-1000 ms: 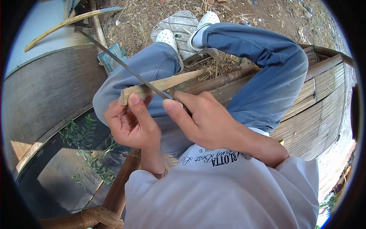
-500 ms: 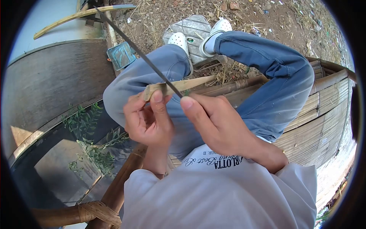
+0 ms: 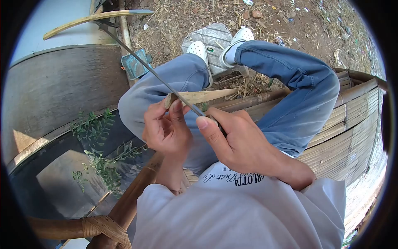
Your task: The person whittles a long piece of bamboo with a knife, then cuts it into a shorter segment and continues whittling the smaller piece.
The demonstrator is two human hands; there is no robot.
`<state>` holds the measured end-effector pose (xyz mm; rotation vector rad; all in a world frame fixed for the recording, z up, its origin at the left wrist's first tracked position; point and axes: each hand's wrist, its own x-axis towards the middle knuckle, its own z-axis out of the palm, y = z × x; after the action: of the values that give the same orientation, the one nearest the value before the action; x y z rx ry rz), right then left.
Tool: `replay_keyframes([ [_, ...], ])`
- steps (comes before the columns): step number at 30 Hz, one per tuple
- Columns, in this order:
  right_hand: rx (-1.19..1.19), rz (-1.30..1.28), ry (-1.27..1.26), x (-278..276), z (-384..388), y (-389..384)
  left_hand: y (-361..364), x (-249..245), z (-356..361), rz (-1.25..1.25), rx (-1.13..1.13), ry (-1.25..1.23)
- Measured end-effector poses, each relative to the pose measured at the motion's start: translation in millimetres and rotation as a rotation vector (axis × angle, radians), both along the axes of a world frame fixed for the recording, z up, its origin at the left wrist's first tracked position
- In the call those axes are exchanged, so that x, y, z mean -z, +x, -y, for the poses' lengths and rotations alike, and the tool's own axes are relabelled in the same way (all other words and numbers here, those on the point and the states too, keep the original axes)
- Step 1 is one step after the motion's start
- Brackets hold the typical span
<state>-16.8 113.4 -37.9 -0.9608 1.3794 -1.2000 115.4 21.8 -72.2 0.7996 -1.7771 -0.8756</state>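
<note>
My left hand pinches the thick end of a tapered piece of pale wood between thumb and fingertips. The wood's thin tip points away to the right, above my lap. My right hand is closed round the dark handle of a long-bladed knife, seen nearly edge-on. Its narrow blade runs up and to the left, crossing the wood close to my left thumb. The blade's far end overlaps the curved wooden strip in this view.
I sit on a bamboo bench, feet in white clogs on a grey plastic stool. A blue tray lies beyond my left knee. A curved wooden strip, leafy twigs and a bamboo pole are at the left.
The knife has turned so its blade looks thinner, and its handle now shows in my right hand. The wood's thick end has tilted in my left fingers; the whole view has shifted slightly.
</note>
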Motion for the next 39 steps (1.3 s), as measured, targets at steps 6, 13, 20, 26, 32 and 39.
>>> replay_keyframes([
  [6, 0.082, -0.078, 0.305, 63, -13, 0, -4, -2, 2, -0.004, -0.064, -0.002],
  [13, 0.016, 0.016, 0.021, -3, -2, 2, -3, -4, -3, -0.001, -0.046, 0.031],
  [20, 0.049, -0.08, 0.41, 82, -5, -9, -8, -6, 1, 0.01, -0.053, -0.002],
  [26, 0.045, 0.068, 0.036, 3, 0, -3, -5, -5, -4, -0.025, -0.025, 0.022],
  [32, 0.075, -0.034, 0.04, 18, -3, 4, -3, -4, 1, -0.01, -0.025, 0.012],
  [39, 0.042, 0.116, 0.146, 3, -4, -4, -6, -4, -6, 0.004, 0.003, -0.011],
])
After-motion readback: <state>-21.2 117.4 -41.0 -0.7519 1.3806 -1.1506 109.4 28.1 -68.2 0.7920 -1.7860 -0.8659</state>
